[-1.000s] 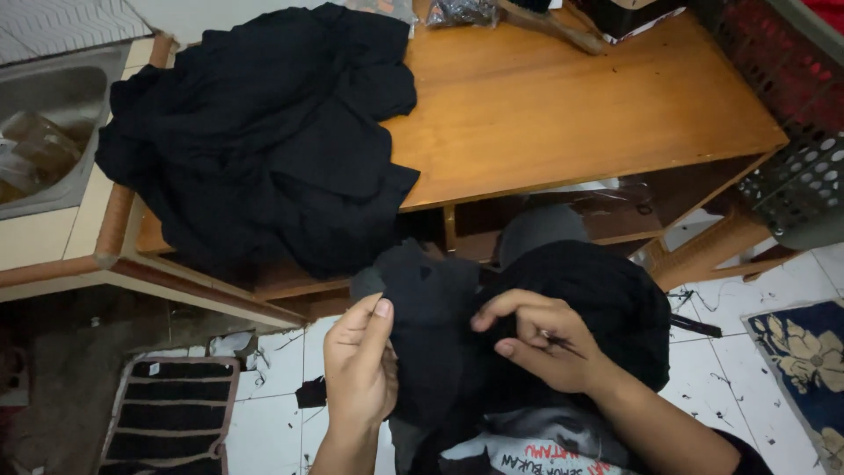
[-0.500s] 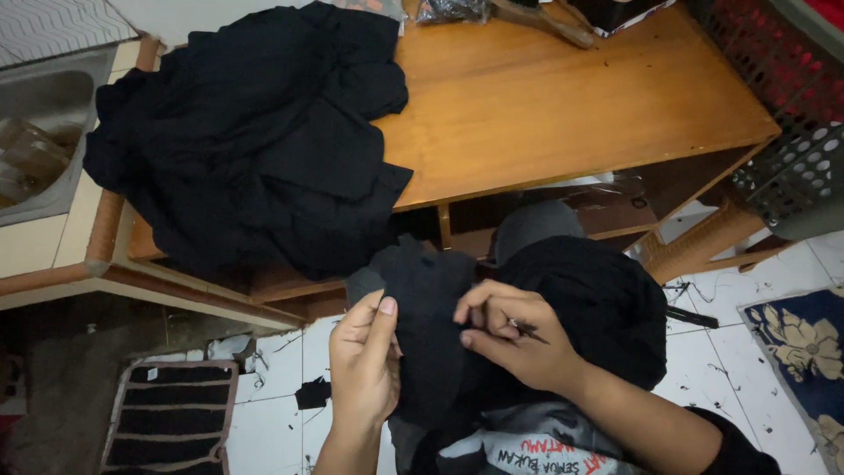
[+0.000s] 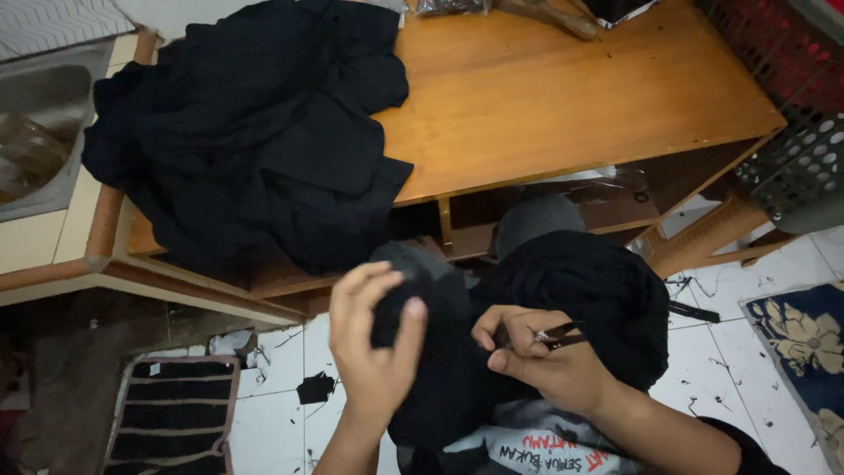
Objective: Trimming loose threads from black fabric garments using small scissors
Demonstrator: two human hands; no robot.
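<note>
Here the left hand (image 3: 376, 352) grips a fold of the black garment (image 3: 527, 325) held over the lap, thumb across the cloth, while the right hand (image 3: 549, 365) pinches small thread snips (image 3: 563, 334). Keeping the fabric taut should help clean trimming. It looks soft, matte, bunched. Beyond, a black cloth pile (image 3: 255, 141) lies on the wooden worktop (image 3: 571, 97).

Black garment (image 3: 563, 308), soft knit-looking fabric, is bunching into a rounded heap at the six o'clock part of the view, below the table edge. One fold is rising toward ten o'clock; a small dark-handled metal tool (image 3: 556, 335) is lying against the cloth near its centre.
</note>
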